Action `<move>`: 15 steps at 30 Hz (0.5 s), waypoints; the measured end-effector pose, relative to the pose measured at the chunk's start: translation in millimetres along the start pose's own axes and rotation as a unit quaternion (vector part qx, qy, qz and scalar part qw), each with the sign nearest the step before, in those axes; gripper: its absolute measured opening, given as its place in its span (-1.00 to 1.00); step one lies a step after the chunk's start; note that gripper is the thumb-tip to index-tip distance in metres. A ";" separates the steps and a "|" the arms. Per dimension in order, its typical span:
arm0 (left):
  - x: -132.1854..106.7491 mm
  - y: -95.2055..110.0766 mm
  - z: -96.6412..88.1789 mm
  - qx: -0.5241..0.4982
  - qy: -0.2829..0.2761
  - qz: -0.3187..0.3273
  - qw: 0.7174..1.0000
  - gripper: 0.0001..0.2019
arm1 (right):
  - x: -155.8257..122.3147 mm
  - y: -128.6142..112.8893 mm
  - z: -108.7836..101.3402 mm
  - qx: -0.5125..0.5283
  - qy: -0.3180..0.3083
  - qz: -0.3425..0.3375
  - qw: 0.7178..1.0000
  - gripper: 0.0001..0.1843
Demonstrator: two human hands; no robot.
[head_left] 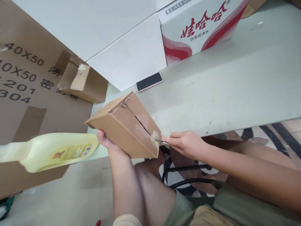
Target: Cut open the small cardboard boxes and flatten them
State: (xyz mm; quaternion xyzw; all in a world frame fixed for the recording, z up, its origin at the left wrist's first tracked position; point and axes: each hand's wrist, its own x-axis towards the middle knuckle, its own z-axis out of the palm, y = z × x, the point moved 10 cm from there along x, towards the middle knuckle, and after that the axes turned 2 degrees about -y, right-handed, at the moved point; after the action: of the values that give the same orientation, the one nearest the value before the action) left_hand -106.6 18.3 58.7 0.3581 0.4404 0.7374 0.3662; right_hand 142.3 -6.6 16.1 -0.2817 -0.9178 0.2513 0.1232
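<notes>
Table (235, 88) lies open rightward; phone (149, 81) and carton (199, 28) stand behind, bottle (54, 152) crowds left, box (124, 128) blocks the near edge.

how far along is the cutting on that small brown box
Done: the seam across the cardboard box already looks slit, and the tape is mostly scraped off. In hand: the left hand props the box tilted from below, while the right hand presses a small blade at the seam's near end. Left: the flaps lie shut, not yet lifted.

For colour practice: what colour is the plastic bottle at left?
The bottle is pale yellow; head view.
</notes>
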 end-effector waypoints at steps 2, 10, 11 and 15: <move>-0.5 -2.8 0.2 0.010 -0.001 -0.010 1.000 -0.46 | 3.2 -0.8 4.8 -0.004 -0.014 0.010 1.000 -0.59; -0.3 -1.1 -18.7 -0.004 0.021 -0.004 1.000 -0.52 | -1.4 12.2 -11.7 -0.003 -0.007 0.019 1.000 -0.59; 0.2 -1.5 -21.3 -0.010 0.024 -0.006 1.000 -0.54 | -3.3 14.0 -11.6 -0.006 -0.013 0.020 1.000 -0.59; 4.4 -1.2 -28.4 -0.039 0.027 -0.002 0.999 -0.59 | -10.9 16.9 5.0 -0.045 -0.085 0.021 0.995 -0.68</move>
State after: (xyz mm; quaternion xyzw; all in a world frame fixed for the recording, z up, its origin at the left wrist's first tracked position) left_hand -132.6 11.5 48.3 0.3228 0.4214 0.7629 0.3691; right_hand 157.0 -2.7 2.0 -0.2839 -0.9291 0.2355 0.0269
